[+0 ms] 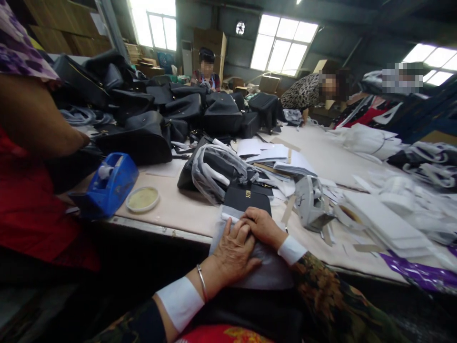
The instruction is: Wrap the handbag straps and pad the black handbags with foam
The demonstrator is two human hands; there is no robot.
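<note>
In the head view, my left hand (233,247) lies with bent fingers over a translucent white wrapping sheet (273,274) at the table's front edge. My right hand (264,226) is curled beside it, its fingertips gripping the sheet and meeting the left fingers. The fingers partly hide what they pinch. From under the sheet's far end shows a flat black panel (246,197) with gold lettering. Just behind it lies a black handbag (189,174), its handles (209,188) wrapped in clear plastic.
Left stand a blue tape dispenser (110,186) and a round shallow dish (143,199). A grey tape dispenser (310,202) and white sheets (382,228) are right. Black handbags (221,114) crowd the back. Someone in red (35,205) stands close left; other people work across the table.
</note>
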